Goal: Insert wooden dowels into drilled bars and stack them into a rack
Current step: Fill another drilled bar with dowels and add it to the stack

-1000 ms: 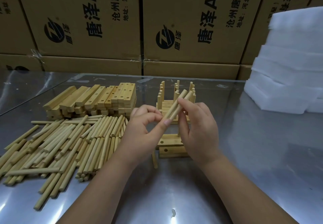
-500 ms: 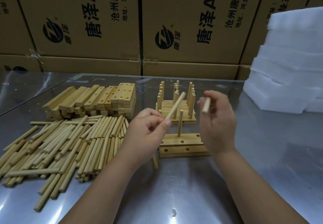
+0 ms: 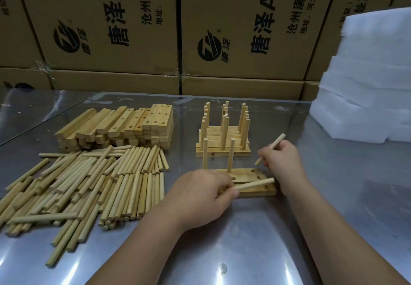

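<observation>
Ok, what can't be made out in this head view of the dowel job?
Head view only.
Working bar: left end under left hand; hole count unknown.
Left hand's dowel: near end buried in the grip.
Left upright dowel: foot behind that hand.
Right hand's dowel: middle covered by right hand.
Finished rack: layers too blurred to count.
Dowel pile: cut off by the left edge.

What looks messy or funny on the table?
The loose dowel pile is untidy: one dowel lies crosswise over the others at its front left. A small pale scrap or mark sits on the metal table, nearest the camera. The finished rack stands straight.
</observation>
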